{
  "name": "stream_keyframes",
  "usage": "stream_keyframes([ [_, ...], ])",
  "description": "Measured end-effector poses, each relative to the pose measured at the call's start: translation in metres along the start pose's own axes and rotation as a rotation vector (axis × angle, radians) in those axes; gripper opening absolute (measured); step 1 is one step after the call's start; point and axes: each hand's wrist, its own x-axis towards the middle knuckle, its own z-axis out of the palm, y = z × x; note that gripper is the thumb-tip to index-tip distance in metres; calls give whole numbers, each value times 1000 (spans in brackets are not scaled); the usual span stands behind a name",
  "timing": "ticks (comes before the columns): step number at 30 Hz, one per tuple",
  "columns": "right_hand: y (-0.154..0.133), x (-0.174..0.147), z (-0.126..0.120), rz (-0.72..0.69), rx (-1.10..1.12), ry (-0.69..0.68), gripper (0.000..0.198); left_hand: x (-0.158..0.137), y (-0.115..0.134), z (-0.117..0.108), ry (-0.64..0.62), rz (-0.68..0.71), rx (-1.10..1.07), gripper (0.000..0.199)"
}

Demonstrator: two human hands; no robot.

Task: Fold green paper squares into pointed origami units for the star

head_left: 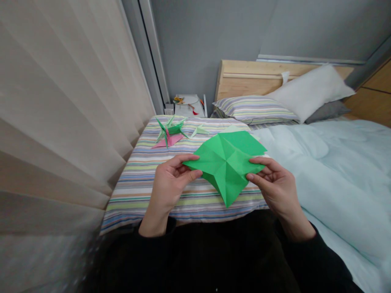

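A creased sheet of green origami paper (224,160) is spread out between my hands above a striped cloth. Its folds meet in the middle, and one corner points down toward me. My left hand (172,181) pinches the left corner between thumb and fingers. On the other side, my right hand (273,181) grips the right corner the same way. Beyond the paper, to the left, lie folded green paper cranes (174,129) and a pink folded paper piece (168,141). A pale green folded paper piece (199,130) rests beside them.
The striped cloth (131,195) covers the surface in front of me. A pale blue quilt (336,171) lies to the right, with pillows (256,108) near the wooden headboard (244,79). A curtain (70,101) hangs at left. Small items lie on a white stand (183,109).
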Motion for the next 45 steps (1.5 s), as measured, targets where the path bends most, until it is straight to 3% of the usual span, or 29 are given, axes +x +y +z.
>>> stream_keyframes([
  [5, -3, -2, 5, 11, 20, 18, 33, -3, 4, 4, 10, 94, 124, 31],
  [12, 0, -4, 2, 115, 32, -36, 29, -13, 10, 4, 50, 438, 328, 9],
  [16, -5, -1, -2, 175, 113, -19, 37, -16, 12, 3, 17, 518, 340, 8],
  [22, -13, -2, -4, 255, 180, -110, 40, -18, 11, 3, 24, 527, 333, 9],
  [25, -14, -4, -1, 185, 124, -98, 32, -17, 8, 1, 13, 525, 322, 7],
  [29, -18, -4, 4, 42, 64, 2, 23, -16, 6, 0, -98, 429, 249, 8],
  [34, -24, -6, 1, -88, 2, 33, 20, -16, 7, 2, -149, 267, 42, 65],
  [39, -28, -10, 0, -120, -47, -15, 23, -17, 10, 7, -65, 151, 96, 34],
  [45, -35, -11, 4, 112, 26, -67, 42, -17, 11, 6, -37, 142, 149, 29],
])
